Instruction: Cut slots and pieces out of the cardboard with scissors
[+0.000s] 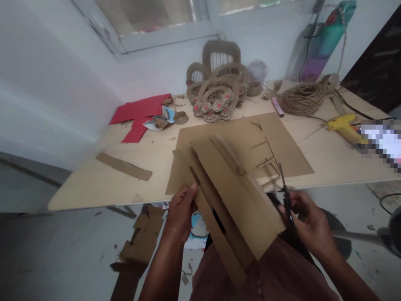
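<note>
My left hand grips the left edge of a brown cardboard piece, thumb on top. The piece tilts over the table's front edge and my lap, with a long strip-like flap along its left side and slots in it. My right hand is closed round dark scissors, their blades pointing up and away from me. The scissors are beside the cardboard's right edge; blur hides whether they touch it. Under the held piece, a flat cardboard sheet lies on the table with thin cardboard slivers on it.
Woven twine baskets with paper flowers stand at the back near a small fan. To the right are a twine coil, a glue stick and a yellow glue gun. Red sheets and a cardboard strip lie left.
</note>
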Motion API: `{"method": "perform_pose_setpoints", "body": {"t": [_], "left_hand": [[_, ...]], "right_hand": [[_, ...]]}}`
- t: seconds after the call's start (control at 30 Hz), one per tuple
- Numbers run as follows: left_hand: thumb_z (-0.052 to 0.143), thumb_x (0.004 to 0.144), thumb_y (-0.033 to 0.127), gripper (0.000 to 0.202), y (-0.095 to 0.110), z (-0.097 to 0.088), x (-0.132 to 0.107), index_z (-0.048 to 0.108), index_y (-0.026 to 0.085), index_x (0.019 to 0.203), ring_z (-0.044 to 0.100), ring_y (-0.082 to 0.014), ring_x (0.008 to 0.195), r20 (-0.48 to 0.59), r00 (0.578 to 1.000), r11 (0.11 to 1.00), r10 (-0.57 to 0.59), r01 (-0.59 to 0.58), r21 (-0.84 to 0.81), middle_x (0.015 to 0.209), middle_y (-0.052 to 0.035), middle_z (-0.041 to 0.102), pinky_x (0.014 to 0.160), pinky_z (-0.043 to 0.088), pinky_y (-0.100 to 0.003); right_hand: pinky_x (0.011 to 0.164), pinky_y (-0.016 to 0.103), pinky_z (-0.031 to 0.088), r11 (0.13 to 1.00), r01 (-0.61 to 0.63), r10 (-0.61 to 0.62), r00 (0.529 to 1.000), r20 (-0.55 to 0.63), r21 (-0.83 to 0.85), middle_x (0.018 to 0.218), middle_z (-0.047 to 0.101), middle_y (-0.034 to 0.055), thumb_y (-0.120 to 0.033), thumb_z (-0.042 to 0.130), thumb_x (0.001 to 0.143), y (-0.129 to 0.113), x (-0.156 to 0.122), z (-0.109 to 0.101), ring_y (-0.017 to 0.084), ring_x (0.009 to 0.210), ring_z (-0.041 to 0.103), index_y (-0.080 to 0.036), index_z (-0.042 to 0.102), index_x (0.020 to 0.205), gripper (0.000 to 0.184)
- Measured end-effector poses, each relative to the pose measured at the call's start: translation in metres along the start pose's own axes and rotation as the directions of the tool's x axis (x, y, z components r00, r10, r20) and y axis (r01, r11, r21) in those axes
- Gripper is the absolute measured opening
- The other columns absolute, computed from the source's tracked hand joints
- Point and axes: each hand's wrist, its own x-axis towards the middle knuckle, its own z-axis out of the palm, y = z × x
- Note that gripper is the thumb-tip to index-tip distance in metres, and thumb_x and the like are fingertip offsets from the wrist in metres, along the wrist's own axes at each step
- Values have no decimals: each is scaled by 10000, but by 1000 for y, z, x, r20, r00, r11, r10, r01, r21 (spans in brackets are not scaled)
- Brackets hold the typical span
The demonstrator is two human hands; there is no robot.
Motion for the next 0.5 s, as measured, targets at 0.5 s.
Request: {"method": "perform_pose_setpoints", "body": {"t": [0.5], "left_hand": [[746,566,363,438,28,-2,32,611,170,935,566,-151,536,-99,960,942,261,-230,245,603,21,620,516,449,-251]], "right_hand": [[634,256,483,982,-123,97,980,174,145,679,596,-4,-363,604,794,12,-19,40,198,720,621,-216,561,895,184]]}}
